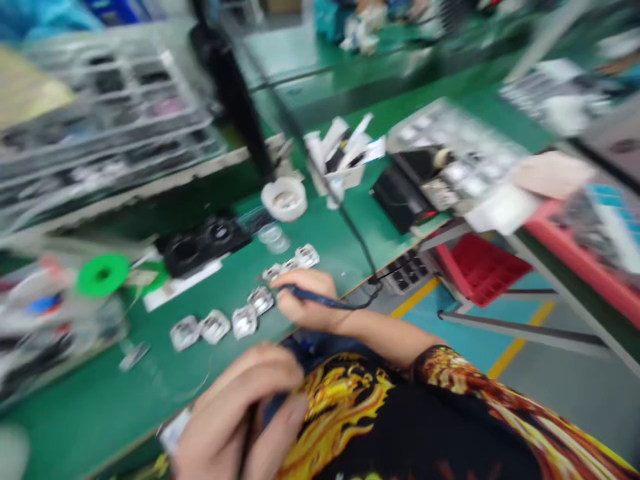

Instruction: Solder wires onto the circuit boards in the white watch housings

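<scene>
My right hand (310, 300) is closed around a dark blue corded tool that looks like a soldering iron (313, 295), its cable running off to the right. Its front end points left, close to a row of small silvery square parts (260, 300) on the green bench. Several of these parts lie in a slanting line; some are partly behind the hand. Blurred and near the camera, my left hand (245, 413) hangs over the bench's front edge with curled fingers. Whatever it pinches, if anything, is hidden.
A green spool (103, 274) and a black fixture (203, 243) stand at the left. Behind the parts are a white bowl (284, 199), clear cups (273, 237) and a box of white pieces (345, 157). A black box (405, 187) and red crate (480, 267) are right.
</scene>
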Tool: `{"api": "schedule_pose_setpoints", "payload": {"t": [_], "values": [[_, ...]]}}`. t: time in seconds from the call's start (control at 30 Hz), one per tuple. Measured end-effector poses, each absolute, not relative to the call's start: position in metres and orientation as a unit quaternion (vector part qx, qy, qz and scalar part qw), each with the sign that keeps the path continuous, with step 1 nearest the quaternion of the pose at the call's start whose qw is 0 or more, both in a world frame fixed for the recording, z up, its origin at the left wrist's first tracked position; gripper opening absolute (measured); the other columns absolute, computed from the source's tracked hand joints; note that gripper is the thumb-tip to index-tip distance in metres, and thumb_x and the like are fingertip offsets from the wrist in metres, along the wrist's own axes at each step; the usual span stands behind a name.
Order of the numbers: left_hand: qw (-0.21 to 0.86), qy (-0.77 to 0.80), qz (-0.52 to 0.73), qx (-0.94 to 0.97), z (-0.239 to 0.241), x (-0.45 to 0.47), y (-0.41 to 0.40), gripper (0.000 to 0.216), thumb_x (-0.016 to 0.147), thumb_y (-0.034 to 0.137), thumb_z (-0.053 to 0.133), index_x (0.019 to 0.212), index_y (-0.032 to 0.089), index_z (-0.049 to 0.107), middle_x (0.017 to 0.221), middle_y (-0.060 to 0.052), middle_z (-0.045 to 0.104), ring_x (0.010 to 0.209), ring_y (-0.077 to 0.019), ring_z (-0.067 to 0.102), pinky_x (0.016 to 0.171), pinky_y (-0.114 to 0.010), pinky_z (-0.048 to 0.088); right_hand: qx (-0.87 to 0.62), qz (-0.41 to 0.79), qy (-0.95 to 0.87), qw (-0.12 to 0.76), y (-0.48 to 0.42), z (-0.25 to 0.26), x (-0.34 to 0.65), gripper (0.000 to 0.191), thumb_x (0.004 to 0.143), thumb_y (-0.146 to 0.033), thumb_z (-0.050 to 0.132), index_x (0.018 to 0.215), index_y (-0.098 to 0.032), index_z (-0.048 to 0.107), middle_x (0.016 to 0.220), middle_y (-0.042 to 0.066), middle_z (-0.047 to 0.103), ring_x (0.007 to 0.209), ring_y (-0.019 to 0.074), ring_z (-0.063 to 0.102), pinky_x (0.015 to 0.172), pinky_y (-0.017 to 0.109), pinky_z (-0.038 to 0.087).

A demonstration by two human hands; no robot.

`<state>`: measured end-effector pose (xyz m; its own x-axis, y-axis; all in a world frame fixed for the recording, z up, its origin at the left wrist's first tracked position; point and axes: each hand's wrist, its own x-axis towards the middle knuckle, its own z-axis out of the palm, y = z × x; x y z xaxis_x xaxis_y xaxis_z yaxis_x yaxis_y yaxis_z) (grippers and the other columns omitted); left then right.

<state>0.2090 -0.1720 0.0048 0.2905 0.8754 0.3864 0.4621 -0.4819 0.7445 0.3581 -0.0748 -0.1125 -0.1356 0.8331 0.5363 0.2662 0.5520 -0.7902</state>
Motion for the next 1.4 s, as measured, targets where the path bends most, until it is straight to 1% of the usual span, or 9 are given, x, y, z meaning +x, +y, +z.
{"api": "schedule_pose_setpoints", "payload": {"t": [0.1,0.2,0.33,0.47,0.57,0.73,1.03,1.23,1.4], "values": [[0.116,0.485,0.359,0.789,-0.042,0.21,-0.188,0.018,0.101,0.022,0.083,0.11,0.019,0.067,0.098,-0.004,0.076,0.086,-0.0175,0.073,0.079,-0.034,0.063,-0.391,0.322,-0.687,0.521,-0.076,-0.107,0.369,0.018,0.103,-0.025,0.064,0.111,-0.023,0.08,0.106,0.002,0.086,0.099,0.0155,0.082,0.096,0.031,0.067],[0.028,0.555,0.317,0.769,-0.092,0.196,-0.195,0.027,0.101,0.03,0.086,0.117,0.018,0.068,0.102,-0.006,0.076,0.089,-0.0202,0.073,0.079,-0.035,0.061,-0.395,0.347,-0.668,0.527,-0.068,-0.113,0.373,0.017,0.104,-0.026,0.068,0.116,-0.025,0.08,0.1,0.0,0.085,0.088,0.0158,0.081,0.093,0.035,0.066],[-0.041,0.604,0.297,0.739,-0.117,0.173,-0.191,0.042,0.101,0.035,0.086,0.132,0.015,0.067,0.124,-0.017,0.074,0.111,-0.0294,0.075,0.089,-0.041,0.063,-0.409,0.339,-0.664,0.527,-0.068,-0.119,0.373,0.017,0.103,-0.03,0.071,0.117,-0.027,0.081,0.082,-0.004,0.08,0.075,0.0167,0.079,0.082,0.036,0.064],[-0.022,0.6,0.265,0.755,-0.107,0.152,-0.175,0.052,0.102,0.037,0.084,0.145,0.016,0.063,0.151,-0.022,0.067,0.131,-0.0354,0.071,0.102,-0.048,0.063,-0.422,0.325,-0.659,0.53,-0.071,-0.121,0.372,0.018,0.104,-0.035,0.07,0.116,-0.028,0.081,0.077,-0.004,0.079,0.072,0.0177,0.079,0.076,0.035,0.064],[0.013,0.577,0.229,0.784,-0.097,0.136,-0.166,0.053,0.105,0.037,0.08,0.15,0.018,0.06,0.157,-0.018,0.066,0.13,-0.0341,0.071,0.104,-0.049,0.06,-0.428,0.326,-0.655,0.53,-0.07,-0.123,0.371,0.018,0.104,-0.037,0.07,0.117,-0.028,0.081,0.076,-0.003,0.079,0.071,0.0182,0.079,0.073,0.035,0.064],[0.028,0.561,0.21,0.8,-0.098,0.119,-0.16,0.04,0.109,0.031,0.074,0.146,0.019,0.063,0.15,-0.012,0.072,0.124,-0.0293,0.072,0.1,-0.044,0.057,-0.43,0.325,-0.65,0.536,-0.07,-0.124,0.37,0.018,0.104,-0.039,0.071,0.115,-0.029,0.081,0.075,-0.004,0.078,0.069,0.0187,0.079,0.075,0.037,0.066],[0.004,0.598,0.218,0.772,-0.099,0.123,-0.154,0.04,0.109,0.037,0.074,0.142,0.017,0.065,0.147,-0.015,0.071,0.119,-0.0309,0.069,0.1,-0.047,0.056,-0.429,0.337,-0.65,0.529,-0.069,-0.121,0.37,0.017,0.104,-0.034,0.071,0.116,-0.028,0.08,0.079,-0.003,0.078,0.07,0.0175,0.078,0.078,0.036,0.066],[0.007,0.572,0.201,0.795,-0.099,0.146,-0.138,0.048,0.108,0.04,0.075,0.148,0.018,0.061,0.156,-0.014,0.067,0.113,-0.0304,0.068,0.098,-0.047,0.057,-0.423,0.277,-0.685,0.524,-0.076,-0.102,0.361,0.016,0.101,-0.024,0.066,0.11,-0.025,0.079,0.096,0.0,0.085,0.087,0.0156,0.082,0.09,0.03,0.068],[-0.01,0.518,0.192,0.833,-0.108,0.143,-0.118,0.038,0.113,0.038,0.066,0.145,0.017,0.063,0.142,-0.012,0.074,0.105,-0.0285,0.068,0.095,-0.045,0.056,-0.423,0.237,-0.694,0.532,-0.07,-0.112,0.354,0.017,0.101,-0.026,0.063,0.108,-0.023,0.078,0.101,0.002,0.086,0.093,0.0141,0.082,0.09,0.026,0.068]]}}
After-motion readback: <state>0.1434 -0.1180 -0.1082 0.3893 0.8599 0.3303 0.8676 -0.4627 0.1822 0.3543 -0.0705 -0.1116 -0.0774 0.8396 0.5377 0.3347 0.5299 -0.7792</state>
